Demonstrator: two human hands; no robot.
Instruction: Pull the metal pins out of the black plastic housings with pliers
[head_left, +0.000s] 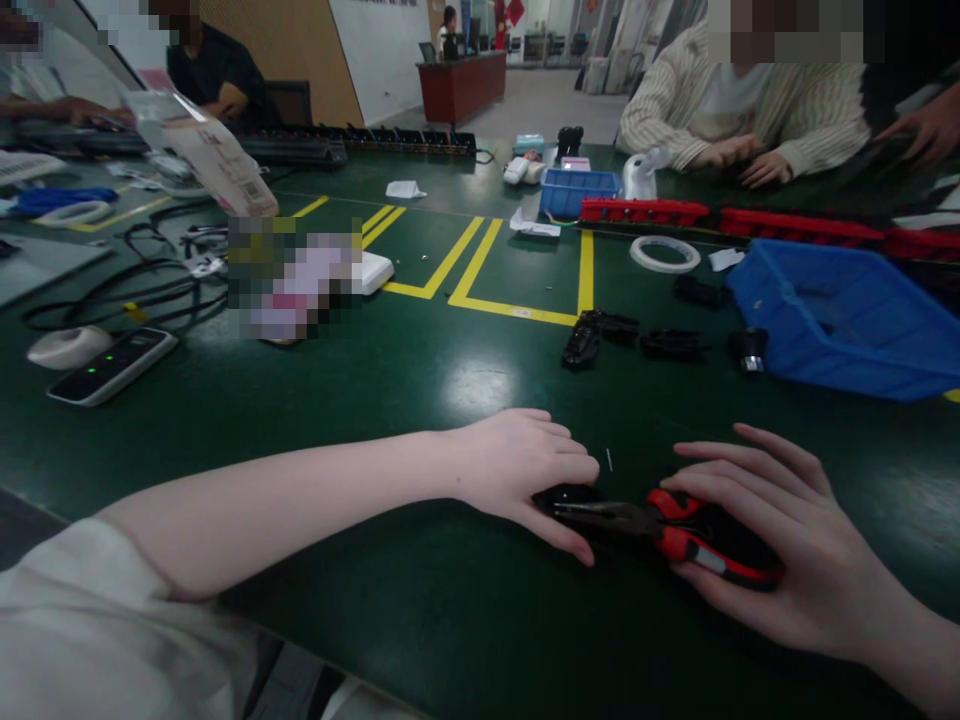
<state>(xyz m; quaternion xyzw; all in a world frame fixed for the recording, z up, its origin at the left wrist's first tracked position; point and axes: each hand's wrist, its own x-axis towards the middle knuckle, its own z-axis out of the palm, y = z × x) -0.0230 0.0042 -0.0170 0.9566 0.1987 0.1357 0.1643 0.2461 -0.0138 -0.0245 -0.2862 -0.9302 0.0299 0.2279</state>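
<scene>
Needle-nose pliers (615,515) with red and black handles lie in my right hand (780,540), the thumb below and the index finger along the upper handle, the other fingers loosely stretched. Their jaws point left, under my left hand (517,460). That hand is palm down, its fingers curled over a small black part (570,493) and its thumb reaching out beneath the jaws. Most of the black part is hidden, and I cannot tell if the jaws grip it. A thin metal pin (609,460) lies on the table just beyond my left fingers.
Several black pieces (600,335) lie ahead, left of a large blue bin (847,310). A white tape roll (664,254) and red strips (645,212) are behind. On the left are a black-and-white device (112,367) and coiled cables (150,270). A person in a striped sleeve (664,110) sits opposite.
</scene>
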